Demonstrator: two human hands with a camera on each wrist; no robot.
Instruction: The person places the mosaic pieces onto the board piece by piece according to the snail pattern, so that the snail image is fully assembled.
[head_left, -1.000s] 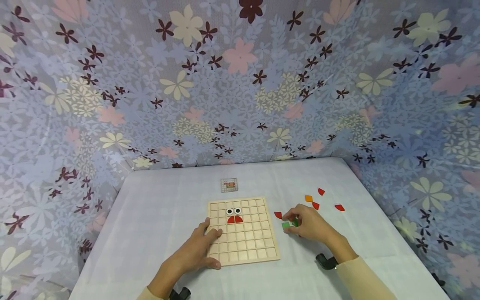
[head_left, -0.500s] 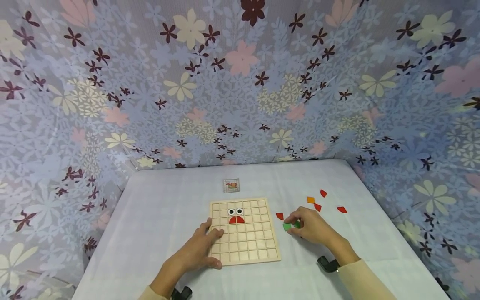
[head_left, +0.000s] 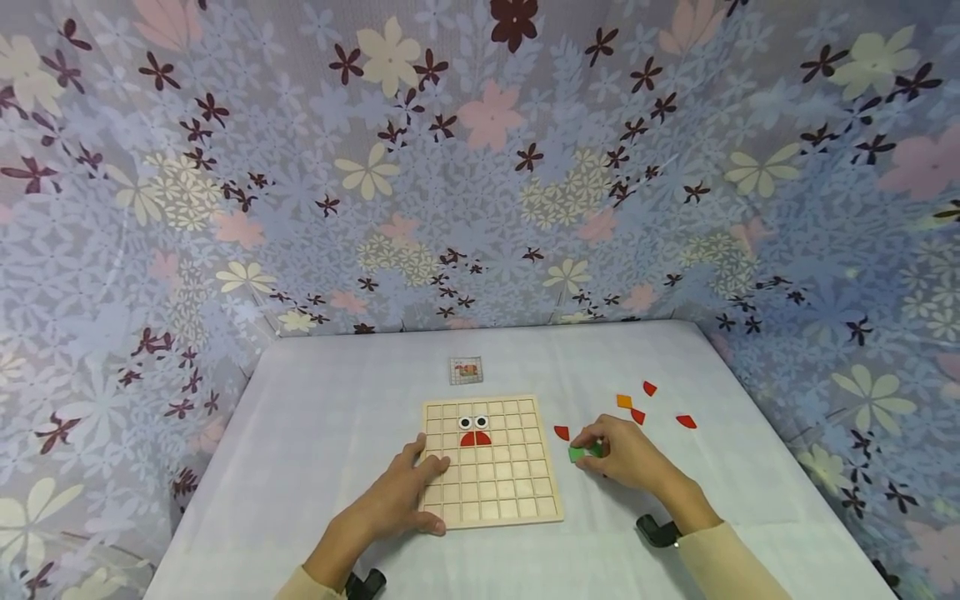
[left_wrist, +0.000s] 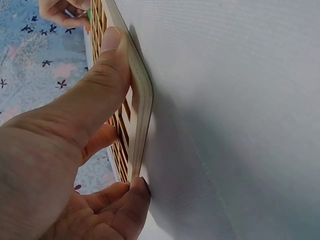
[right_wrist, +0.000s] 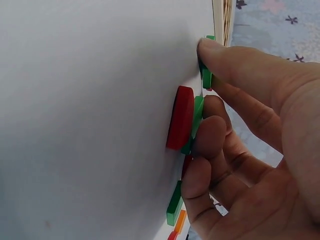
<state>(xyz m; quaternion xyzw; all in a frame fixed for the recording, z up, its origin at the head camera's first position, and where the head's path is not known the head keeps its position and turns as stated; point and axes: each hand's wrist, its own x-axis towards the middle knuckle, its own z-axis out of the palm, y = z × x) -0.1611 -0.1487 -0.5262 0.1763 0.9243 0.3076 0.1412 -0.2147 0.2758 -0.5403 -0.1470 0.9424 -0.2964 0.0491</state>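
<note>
The right hand [head_left: 626, 454] pinches a green square tile [head_left: 576, 454], its grip partly hiding another green piece [right_wrist: 198, 106]; the left hand [head_left: 396, 493] clamps a pale wooden grid board [head_left: 497, 492].

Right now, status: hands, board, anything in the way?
Left hand grips board. Right hand pinches green tile. Board: eyes, two reds set. Loose red tile beside right fingers.

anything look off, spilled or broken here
Nothing stands out: the eye tiles and the pair of red pieces sit neatly in line on the wooden board, with no damage or spill visible. The loose pieces scattered around the right hand look untidy, but hardly odd.
</note>
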